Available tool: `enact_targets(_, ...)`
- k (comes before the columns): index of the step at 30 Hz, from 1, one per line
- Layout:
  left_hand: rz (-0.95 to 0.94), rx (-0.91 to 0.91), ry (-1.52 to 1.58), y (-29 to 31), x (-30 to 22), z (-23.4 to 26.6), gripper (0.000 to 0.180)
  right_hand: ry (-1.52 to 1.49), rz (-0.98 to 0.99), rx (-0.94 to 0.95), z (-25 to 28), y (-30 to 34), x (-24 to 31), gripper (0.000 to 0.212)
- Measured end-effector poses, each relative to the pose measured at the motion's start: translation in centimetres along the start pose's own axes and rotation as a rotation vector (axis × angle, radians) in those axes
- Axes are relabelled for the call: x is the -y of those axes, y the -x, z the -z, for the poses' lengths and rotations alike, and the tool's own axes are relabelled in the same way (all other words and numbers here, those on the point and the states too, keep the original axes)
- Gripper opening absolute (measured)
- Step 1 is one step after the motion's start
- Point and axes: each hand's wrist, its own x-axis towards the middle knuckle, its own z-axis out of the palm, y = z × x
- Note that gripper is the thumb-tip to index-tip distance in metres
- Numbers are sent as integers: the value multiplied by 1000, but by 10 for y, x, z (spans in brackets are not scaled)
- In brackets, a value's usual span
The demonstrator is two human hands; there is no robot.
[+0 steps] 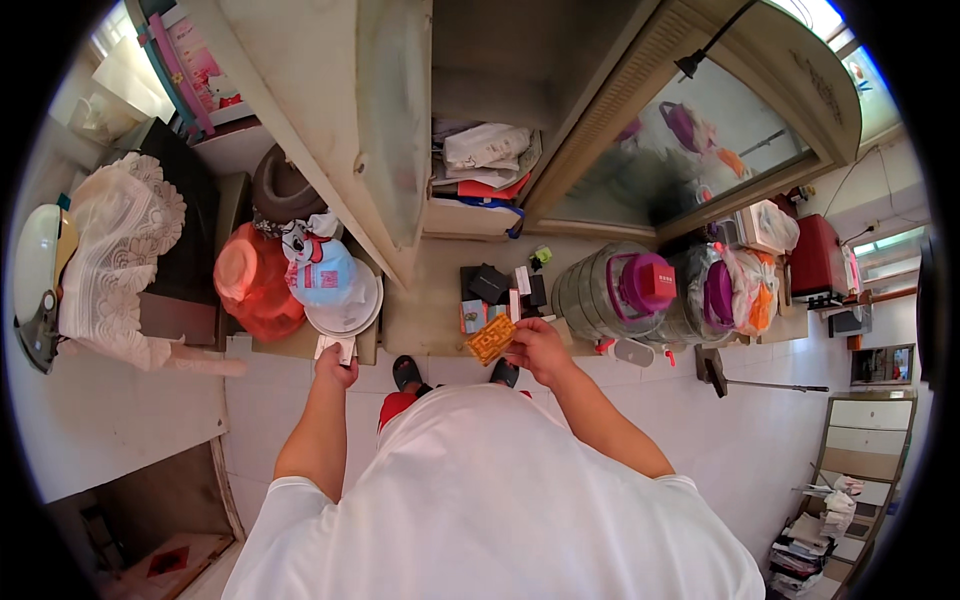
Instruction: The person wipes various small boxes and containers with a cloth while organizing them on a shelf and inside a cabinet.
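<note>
My right hand (540, 350) is closed on the edge of a flat orange-gold patterned packet (491, 340), held up in front of the low shelf. To the left, my left hand (338, 370) grips a small flat white piece (334, 346), whose kind I cannot make out, just below a stack of white bowls or plates (350, 312). Just beyond the orange packet, a group of small boxes (490, 283), dark, white and reddish, lies on the shelf. A crumpled yellow-green item (541, 256) sits behind them.
Large clear jars with purple lids (640, 284) stand on the right. An orange-red plastic bag (255, 285) and a cartoon-printed blue bag (325, 270) are on the left. An open cabinet door (360, 130) rises ahead; a long-handled tool (712, 372) lies right.
</note>
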Motion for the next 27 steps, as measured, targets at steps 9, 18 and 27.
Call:
enact_targets(9, 33, -44, 129, -1, -2, 10, 19, -32, -4, -104, 30, -16, -19, 21)
enact_targets(18, -40, -133, -481, 25, -2, 4, 37, 66, -89, -173, 43, -27, -48, 32)
enact_targets(27, -324, 295, -910, 145, 82, -47, 51, 83, -70, 35, -22, -46, -66, 29)
